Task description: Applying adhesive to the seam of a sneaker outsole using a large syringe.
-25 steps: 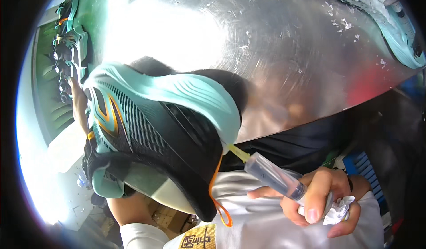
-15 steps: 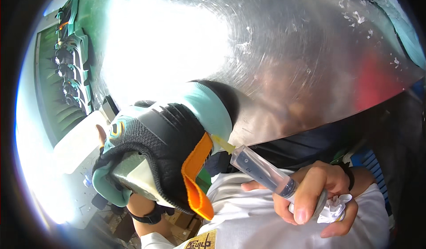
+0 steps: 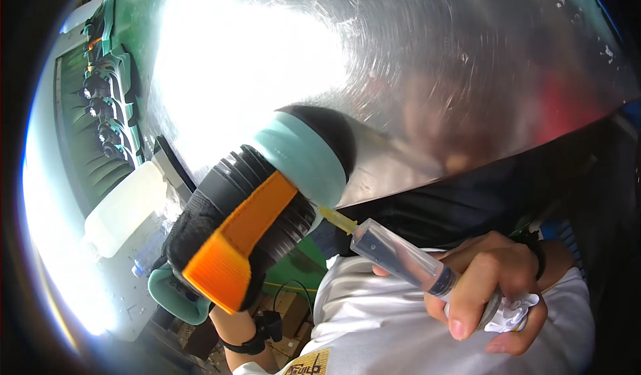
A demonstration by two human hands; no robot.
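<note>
A black shoe (image 3: 267, 225) with a mint-green sole (image 3: 304, 151) and an orange pull tab (image 3: 224, 271) rests against the metal sheet, tilted. My left hand holds it from behind; its fingers are hidden by the shoe, and only the forearm (image 3: 234, 325) with a black wristband shows. In my right hand (image 3: 494, 288) is a clear plastic syringe (image 3: 400, 255) with a dark plunger seal. Its yellow needle tip (image 3: 337, 220) points at the line where sole and upper meet. A crumpled white tissue (image 3: 511, 313) is tucked in the same hand's fingers.
A shiny, scratched metal sheet (image 3: 414, 61) spans the far side, with strong glare at left. Beside the shoe stand a translucent white jug (image 3: 127, 208) and a small clear bottle (image 3: 150, 251). Several similar shoes (image 3: 100, 108) line a rack at far left. Cardboard boxes (image 3: 290, 308) lie below.
The shoe has turned in my left hand, so its orange tab now faces me and its opening is out of sight. The syringe has shifted slightly right, its tip still at the sole seam.
</note>
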